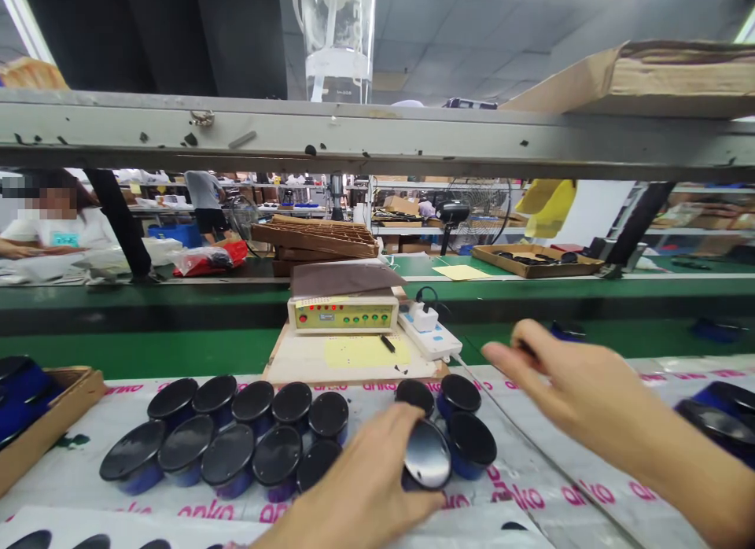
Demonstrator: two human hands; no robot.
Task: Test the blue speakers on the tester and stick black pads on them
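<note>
The desk [123, 411] is the biggest thing, filling the low part of the frame. It has a white sheet with pink letters on it, maybe so things don't get scratched. A long metal shelf [413, 132] runs across the upper part.

At the left edge, a brown box [53, 432] has blue things in it, and its sides likely stop them from sliding out. Far back on the right, a flat box [543, 270] has dark round things inside. A clear jug [336, 30] shows at the top middle, but I can't tell what is in it.

The left hand [366, 486], low in the middle, is curled around a blue cup with a shiny top [428, 455]. The thumb is on the near side, which probably keeps the cup steady. The right hand [548, 376], right of the middle, is up in the air, half closed, with its thumb sticking out. I can't tell if it pinches something tiny.

More blue cups [233, 458] with black tops stand close together in rows at the lower left, perhaps to save room. Three others [472, 443] stand just beside the shiny one.
</note>
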